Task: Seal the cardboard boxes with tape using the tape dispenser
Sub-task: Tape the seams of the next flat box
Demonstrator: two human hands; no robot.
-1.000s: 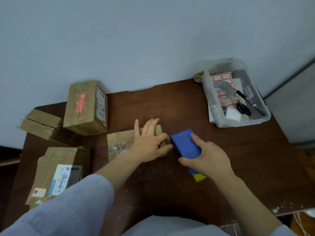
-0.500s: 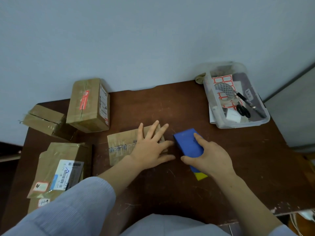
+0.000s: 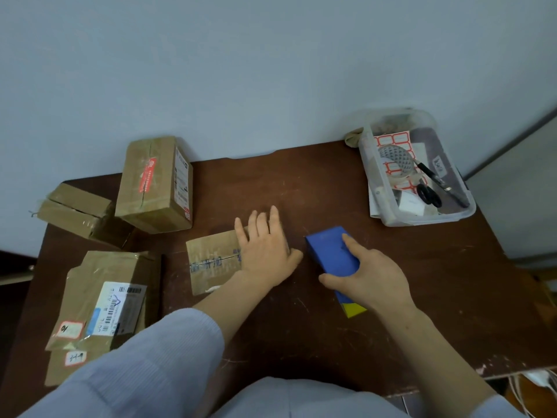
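Tape dispenser, a blue block with a yellow end, lies on the brown table right of centre. Its long axis runs diagonally, the blue end pointing away and leftward, the yellow end toward the person and rightward. The right hand wraps it from above, thumb on the near-left side and forefinger laid along the top, closed on it.

Just left of it sits a small flat box with printed tape across its top, long axis roughly across the table. The left hand lies flat on the box's right end, fingers straight and nearly together, pointing away, the thumb out toward the dispenser without touching it.

Farther left are three more boxes: a tall box near the wall, a low box at the far left corner, and a labelled box near the left edge. At the far right corner stands a clear bin holding scissors, red-bordered stickers and a tape roll. The tabletop is scratched and chipped at its near edge. A plain pale wall rises behind.
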